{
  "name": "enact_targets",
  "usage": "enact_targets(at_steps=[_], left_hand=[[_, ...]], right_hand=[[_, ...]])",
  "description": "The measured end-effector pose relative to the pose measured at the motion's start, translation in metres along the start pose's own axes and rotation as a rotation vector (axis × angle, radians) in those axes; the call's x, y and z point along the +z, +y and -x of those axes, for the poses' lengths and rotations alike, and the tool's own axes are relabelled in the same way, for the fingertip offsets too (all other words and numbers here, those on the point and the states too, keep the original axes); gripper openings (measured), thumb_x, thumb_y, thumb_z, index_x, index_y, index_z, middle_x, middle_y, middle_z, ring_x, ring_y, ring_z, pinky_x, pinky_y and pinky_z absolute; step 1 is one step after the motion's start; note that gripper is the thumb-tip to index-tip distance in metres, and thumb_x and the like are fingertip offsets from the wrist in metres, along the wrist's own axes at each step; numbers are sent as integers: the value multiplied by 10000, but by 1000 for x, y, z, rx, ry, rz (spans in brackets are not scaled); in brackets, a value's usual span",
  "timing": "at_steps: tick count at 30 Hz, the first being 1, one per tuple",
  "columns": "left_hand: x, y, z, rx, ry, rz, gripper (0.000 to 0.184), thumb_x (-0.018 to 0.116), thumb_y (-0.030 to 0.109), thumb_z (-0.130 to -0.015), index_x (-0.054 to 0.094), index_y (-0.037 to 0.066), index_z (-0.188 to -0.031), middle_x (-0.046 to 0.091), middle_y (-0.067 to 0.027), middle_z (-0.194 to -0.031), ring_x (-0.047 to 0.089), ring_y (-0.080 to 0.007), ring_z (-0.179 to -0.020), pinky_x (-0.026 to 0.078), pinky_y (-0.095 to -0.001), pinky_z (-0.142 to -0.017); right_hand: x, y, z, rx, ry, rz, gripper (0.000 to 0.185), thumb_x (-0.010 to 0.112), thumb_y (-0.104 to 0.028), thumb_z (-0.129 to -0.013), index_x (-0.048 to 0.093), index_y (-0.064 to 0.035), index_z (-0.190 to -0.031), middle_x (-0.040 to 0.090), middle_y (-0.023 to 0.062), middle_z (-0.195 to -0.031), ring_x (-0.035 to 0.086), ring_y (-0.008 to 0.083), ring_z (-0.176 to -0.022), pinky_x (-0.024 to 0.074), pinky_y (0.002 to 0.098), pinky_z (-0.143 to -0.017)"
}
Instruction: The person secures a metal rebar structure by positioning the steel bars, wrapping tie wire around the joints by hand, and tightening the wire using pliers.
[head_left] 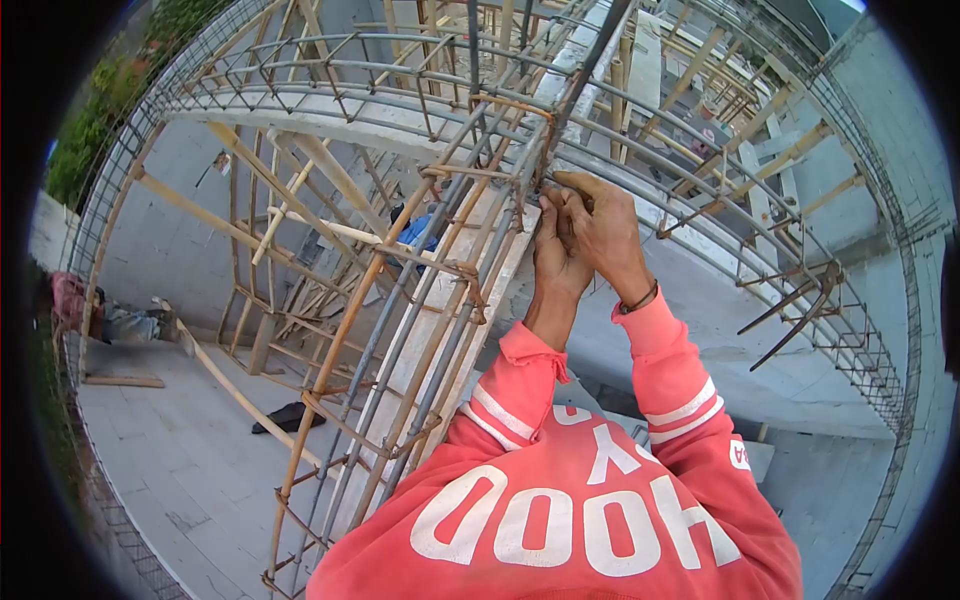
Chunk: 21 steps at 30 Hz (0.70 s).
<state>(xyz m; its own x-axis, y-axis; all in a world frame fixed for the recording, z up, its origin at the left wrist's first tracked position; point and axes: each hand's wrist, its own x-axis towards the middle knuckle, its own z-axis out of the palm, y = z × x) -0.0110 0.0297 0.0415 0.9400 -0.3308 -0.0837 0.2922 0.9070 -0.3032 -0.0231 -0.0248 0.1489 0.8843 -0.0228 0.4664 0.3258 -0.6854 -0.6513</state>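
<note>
My left hand (557,262) and my right hand (608,228) are drawn together, with fingers closed in a pinch. They are just beside the joint where several steel bars cross. Whatever sits between the fingertips is too small and too covered to make out. A vertical rebar (590,72) rises right above my hands. To their left runs a rebar cage (462,290) with rusty stirrups. Another cage (700,205) leads away to the right from the same joint.
Pale formwork (415,345) lies under the left cage. Bent bar ends (822,283) stick out at the right. Wooden poles (260,180) prop the structure at the left, above a lower floor (190,430). Another person (130,325) is partly visible at the far left.
</note>
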Motion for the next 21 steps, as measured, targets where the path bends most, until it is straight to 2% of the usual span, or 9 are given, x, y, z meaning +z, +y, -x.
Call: enact_targets(at_steps=[2, 4, 8, 11, 13, 14, 16, 19, 21], left_hand=[[-3, 3, -6, -6, 11, 19, 231, 616, 332, -1035, 682, 152, -1164, 711, 0, -1198, 634, -166, -1173, 482, -371, -1079], [1, 2, -7, 0, 65, -63, 228, 625, 324, -1029, 677, 146, -1161, 708, 6, -1087, 651, -150, -1068, 543, -343, -999], [10, -2, 1, 15, 31, -129, 233, 638, 343, -1018, 682, 153, -1144, 716, 14, -1118, 650, -147, -1101, 526, -340, -1016], [19, -4, 9, 34, 17, -160, 237, 647, 355, -1010, 685, 157, -1133, 721, 20, -1138, 649, -146, -1123, 514, -338, -1028], [26, -7, 9, 73, 85, -218, 253, 639, 386, -1012, 681, 154, -1102, 705, 29, -1052, 652, -127, -1035, 545, -311, -931], [29, -7, 9, 78, 91, -213, 253, 639, 386, -1012, 681, 154, -1102, 705, 29, -1052, 652, -127, -1035, 545, -311, -931], [31, -6, 6, 82, 111, -365, 269, 638, 407, -1012, 670, 144, -1063, 662, 36, -948, 634, -117, -925, 545, -292, -832], [27, -8, 2, 183, 151, -446, 307, 672, 412, -1002, 662, 133, -1129, 640, 19, -1027, 612, -128, -959, 526, -300, -808], [26, -8, 0, 185, 189, -468, 293, 672, 402, -1006, 664, 126, -1101, 634, 18, -978, 611, -126, -899, 520, -295, -765]], right_hand=[[-2, 1, -2, -20, -9, 56, 235, 610, -88, -919, 743, -7, -1096, 733, 216, -1039, 704, 408, -933, 563, 438, -829], [-4, 0, -1, -25, -5, 94, 230, 623, -104, -919, 748, -12, -1089, 734, 210, -1033, 706, 400, -928, 564, 436, -818], [-4, 9, 1, -84, 1, 159, 217, 666, -141, -909, 764, -34, -1069, 730, 197, -965, 704, 386, -867, 560, 442, -762], [-6, 9, 11, -26, -11, 138, 205, 683, -124, -896, 774, -49, -1064, 713, 200, -901, 689, 390, -796, 544, 453, -717], [-4, 8, 18, -12, 0, 145, 203, 688, -114, -891, 778, -55, -1063, 706, 203, -883, 682, 393, -774, 536, 457, -700], [-3, 7, 21, 0, 20, 151, 202, 693, -104, -886, 782, -60, -1061, 698, 206, -866, 675, 397, -752, 527, 460, -684], [-3, 0, 24, 24, 1, 147, 201, 695, -102, -883, 783, -56, -1058, 696, 209, -858, 673, 398, -746, 526, 460, -684], [-4, -4, 25, 47, -13, 114, 198, 685, -93, -880, 782, -41, -1045, 696, 225, -854, 676, 404, -757, 527, 461, -694], [-4, -3, 24, 37, -15, 83, 196, 673, -87, -880, 780, -30, -1035, 699, 237, -858, 681, 408, -773, 530, 463, -705]])
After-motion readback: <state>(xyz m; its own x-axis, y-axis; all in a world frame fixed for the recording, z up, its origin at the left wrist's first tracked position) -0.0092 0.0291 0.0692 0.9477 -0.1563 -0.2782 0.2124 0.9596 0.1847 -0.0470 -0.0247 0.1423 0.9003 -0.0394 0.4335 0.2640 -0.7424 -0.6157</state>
